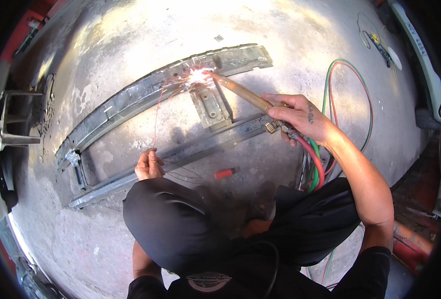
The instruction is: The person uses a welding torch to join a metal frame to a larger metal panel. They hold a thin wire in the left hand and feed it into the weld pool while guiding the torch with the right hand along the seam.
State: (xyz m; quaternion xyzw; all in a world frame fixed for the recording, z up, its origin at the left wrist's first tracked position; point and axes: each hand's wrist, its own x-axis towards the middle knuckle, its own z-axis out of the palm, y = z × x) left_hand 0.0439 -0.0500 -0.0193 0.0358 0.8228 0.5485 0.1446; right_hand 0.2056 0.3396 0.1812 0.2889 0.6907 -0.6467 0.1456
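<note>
My right hand (302,117) is closed around the brass gas torch (245,93), its tip pointing up and left. Bright sparks (199,75) burst at that tip, where a short slotted bracket (211,107) meets a curved grey metal beam (115,107). The glare hides the joint itself. Between the pinched fingers of my left hand (149,165) is a thin filler wire (157,117), which runs up towards the sparks. Darker wire lengths (183,172) trail beside that hand. A straight metal rail (180,154) lies nearer to me, joined to the beam by brackets.
Red and green hoses (330,74) loop over the concrete floor to my right. A red lighter-like object (225,173) lies before my knees. An angle-grinder-like tool (380,50) lies far right, near a vehicle (420,45). A metal stand (21,119) juts in at left.
</note>
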